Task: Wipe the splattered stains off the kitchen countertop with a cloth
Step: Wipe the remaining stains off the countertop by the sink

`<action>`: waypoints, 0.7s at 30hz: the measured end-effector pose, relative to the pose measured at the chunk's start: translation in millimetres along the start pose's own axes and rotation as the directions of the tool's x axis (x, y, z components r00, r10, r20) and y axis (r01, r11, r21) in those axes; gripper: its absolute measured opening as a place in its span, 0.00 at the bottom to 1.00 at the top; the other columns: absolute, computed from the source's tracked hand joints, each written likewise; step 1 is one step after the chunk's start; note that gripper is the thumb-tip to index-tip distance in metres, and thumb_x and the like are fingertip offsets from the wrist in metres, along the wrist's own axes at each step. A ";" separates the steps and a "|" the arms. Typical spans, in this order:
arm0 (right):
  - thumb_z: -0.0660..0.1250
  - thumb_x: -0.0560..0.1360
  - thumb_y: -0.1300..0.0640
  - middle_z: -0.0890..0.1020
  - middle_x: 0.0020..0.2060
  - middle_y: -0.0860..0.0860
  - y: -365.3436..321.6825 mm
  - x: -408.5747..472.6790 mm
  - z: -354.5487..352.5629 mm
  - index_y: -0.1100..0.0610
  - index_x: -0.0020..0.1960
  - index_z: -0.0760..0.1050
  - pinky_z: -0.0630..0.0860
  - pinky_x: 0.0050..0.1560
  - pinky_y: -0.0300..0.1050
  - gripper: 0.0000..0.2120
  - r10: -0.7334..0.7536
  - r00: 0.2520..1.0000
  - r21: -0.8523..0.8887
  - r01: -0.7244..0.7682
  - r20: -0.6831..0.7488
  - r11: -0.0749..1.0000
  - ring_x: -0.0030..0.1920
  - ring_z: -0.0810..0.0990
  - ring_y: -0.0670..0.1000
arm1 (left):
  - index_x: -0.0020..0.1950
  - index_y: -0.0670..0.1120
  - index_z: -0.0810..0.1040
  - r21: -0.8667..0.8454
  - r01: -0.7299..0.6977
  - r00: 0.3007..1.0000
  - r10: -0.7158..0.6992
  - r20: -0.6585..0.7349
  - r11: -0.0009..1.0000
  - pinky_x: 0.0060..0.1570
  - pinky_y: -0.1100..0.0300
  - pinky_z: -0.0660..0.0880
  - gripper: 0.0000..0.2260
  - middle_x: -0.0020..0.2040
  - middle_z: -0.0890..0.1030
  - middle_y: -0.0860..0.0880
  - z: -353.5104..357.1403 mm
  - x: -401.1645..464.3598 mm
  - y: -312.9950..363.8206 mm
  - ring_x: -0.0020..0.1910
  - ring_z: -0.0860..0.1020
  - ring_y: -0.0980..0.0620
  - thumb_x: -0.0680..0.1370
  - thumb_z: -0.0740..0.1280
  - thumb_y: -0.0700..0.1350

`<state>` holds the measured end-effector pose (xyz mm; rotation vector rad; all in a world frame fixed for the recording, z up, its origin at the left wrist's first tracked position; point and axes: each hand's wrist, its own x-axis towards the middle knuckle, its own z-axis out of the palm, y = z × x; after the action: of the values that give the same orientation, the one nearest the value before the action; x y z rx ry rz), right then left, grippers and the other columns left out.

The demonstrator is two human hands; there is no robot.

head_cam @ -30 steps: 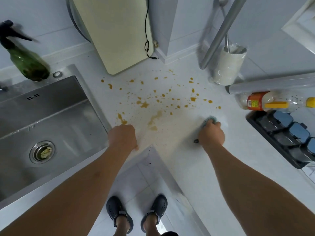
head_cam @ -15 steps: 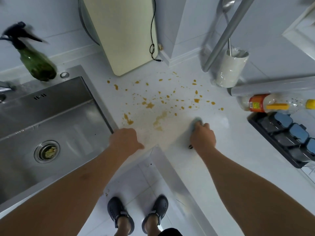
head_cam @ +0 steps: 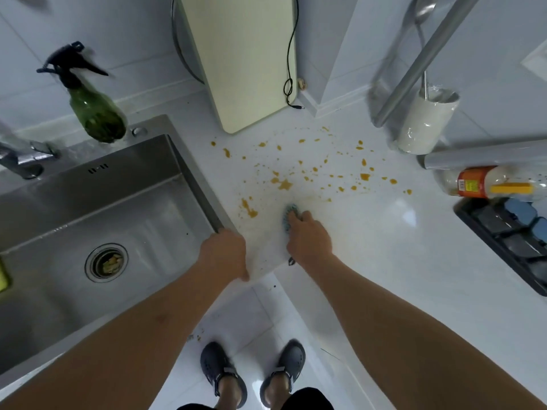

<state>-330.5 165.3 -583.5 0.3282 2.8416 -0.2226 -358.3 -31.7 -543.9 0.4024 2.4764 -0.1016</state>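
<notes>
Orange-brown stains (head_cam: pixel 284 183) are spattered over the white countertop (head_cam: pixel 384 247), from the cutting board's foot toward the bottle at the right. My right hand (head_cam: pixel 309 242) presses a blue-green cloth (head_cam: pixel 289 216) flat on the counter at the near edge of the stains; only the cloth's tip shows past my fingers. A faint smeared film lies around the cloth. My left hand (head_cam: pixel 223 254) rests closed on the counter's front corner beside the sink, holding nothing.
A steel sink (head_cam: pixel 88 220) fills the left, with a green spray bottle (head_cam: pixel 91 108) behind it. A pale cutting board (head_cam: pixel 242 60) leans on the wall. A white utensil cup (head_cam: pixel 426 122), a lying bottle (head_cam: pixel 491 186) and a black tray (head_cam: pixel 509 244) sit at the right.
My right hand slid the cloth leftward across the counter, from the right side of the stains toward the middle. The larger blotch near the front is now smeared away. The left hand stayed put.
</notes>
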 end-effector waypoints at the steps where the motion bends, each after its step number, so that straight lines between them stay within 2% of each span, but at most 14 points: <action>1: 0.61 0.76 0.59 0.71 0.61 0.56 14.2 -1.4 -2.6 0.54 0.78 0.61 0.75 0.47 0.50 0.31 0.044 0.999 -0.004 -0.044 -0.011 0.999 0.53 0.78 0.61 | 0.62 0.45 0.83 0.009 0.000 1.000 0.000 0.002 1.000 0.52 0.51 0.81 0.32 0.57 0.80 0.45 -0.9 1.9 2.4 0.55 0.81 0.46 0.64 0.83 0.61; 3: 0.62 0.75 0.59 0.72 0.60 0.57 44.0 0.7 -9.2 0.55 0.77 0.63 0.73 0.46 0.50 0.30 0.174 0.984 0.007 -0.174 -0.023 0.985 0.53 0.78 0.62 | 0.56 0.46 0.85 0.017 0.002 1.000 -0.002 0.002 1.000 0.48 0.53 0.80 0.27 0.52 0.83 0.47 -1.6 5.9 5.3 0.53 0.82 0.47 0.64 0.84 0.60; 6: 0.60 0.76 0.59 0.71 0.61 0.57 61.9 21.5 -19.6 0.56 0.75 0.66 0.74 0.49 0.51 0.27 0.354 0.935 0.047 -0.354 0.006 0.934 0.55 0.78 0.62 | 0.54 0.46 0.84 0.025 -0.010 1.000 0.010 -0.006 1.000 0.44 0.54 0.77 0.27 0.50 0.84 0.47 0.5 10.8 4.0 0.52 0.82 0.47 0.63 0.84 0.60; 8: 0.59 0.77 0.58 0.69 0.64 0.57 49.0 36.9 -21.0 0.56 0.75 0.65 0.76 0.53 0.52 0.27 0.375 0.927 0.091 -0.375 0.016 0.923 0.57 0.78 0.62 | 0.54 0.46 0.84 0.033 -0.018 1.000 0.018 -0.015 0.999 0.42 0.54 0.75 0.28 0.49 0.84 0.47 0.8 12.5 3.4 0.50 0.82 0.46 0.62 0.84 0.60; 10: 0.59 0.77 0.59 0.69 0.65 0.56 19.1 43.1 -16.7 0.56 0.77 0.62 0.76 0.52 0.51 0.29 0.285 0.959 0.107 -0.283 0.003 0.953 0.58 0.77 0.62 | 0.53 0.47 0.83 0.044 -0.021 1.000 0.021 -0.007 0.999 0.41 0.54 0.75 0.28 0.46 0.83 0.48 -0.7 14.1 3.3 0.49 0.83 0.46 0.62 0.85 0.61; 13: 0.60 0.77 0.59 0.70 0.64 0.56 -26.2 29.7 -2.3 0.55 0.79 0.60 0.76 0.52 0.52 0.31 0.074 0.997 0.080 -0.071 -0.037 0.994 0.57 0.77 0.62 | 0.47 0.49 0.78 0.052 -0.031 0.999 0.031 0.011 0.998 0.39 0.55 0.75 0.26 0.37 0.76 0.51 -4.6 13.2 4.8 0.45 0.82 0.47 0.61 0.85 0.61; 16: 0.62 0.75 0.58 0.71 0.58 0.55 -19.4 2.8 3.3 0.51 0.77 0.63 0.77 0.48 0.51 0.30 -0.051 0.999 -0.010 0.051 -0.014 0.999 0.53 0.77 0.60 | 0.46 0.49 0.78 0.058 -0.042 0.999 0.041 0.007 0.997 0.40 0.55 0.76 0.25 0.36 0.76 0.51 -6.0 12.2 4.7 0.44 0.82 0.47 0.62 0.84 0.61; 18: 0.61 0.75 0.58 0.72 0.57 0.55 17.4 -5.7 -2.4 0.50 0.76 0.64 0.76 0.46 0.52 0.29 0.015 1.000 -0.041 -0.015 -0.002 0.999 0.52 0.77 0.61 | 0.50 0.48 0.82 0.048 -0.042 0.999 0.041 0.009 0.998 0.42 0.55 0.78 0.26 0.40 0.80 0.50 -3.4 12.6 2.8 0.46 0.83 0.47 0.62 0.84 0.61; 21: 0.60 0.76 0.58 0.72 0.58 0.57 78.2 -2.1 -16.9 0.53 0.72 0.67 0.77 0.48 0.54 0.24 0.295 0.955 -0.030 -0.295 -0.004 0.955 0.53 0.78 0.64 | 0.54 0.48 0.81 0.048 -0.053 0.998 0.054 -0.014 0.997 0.43 0.55 0.76 0.27 0.46 0.83 0.50 -2.2 13.6 1.8 0.48 0.83 0.47 0.63 0.84 0.62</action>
<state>-313.7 243.1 -576.2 0.7376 2.7458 -0.1174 -369.3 -26.1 -550.2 0.4908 2.4798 -0.1363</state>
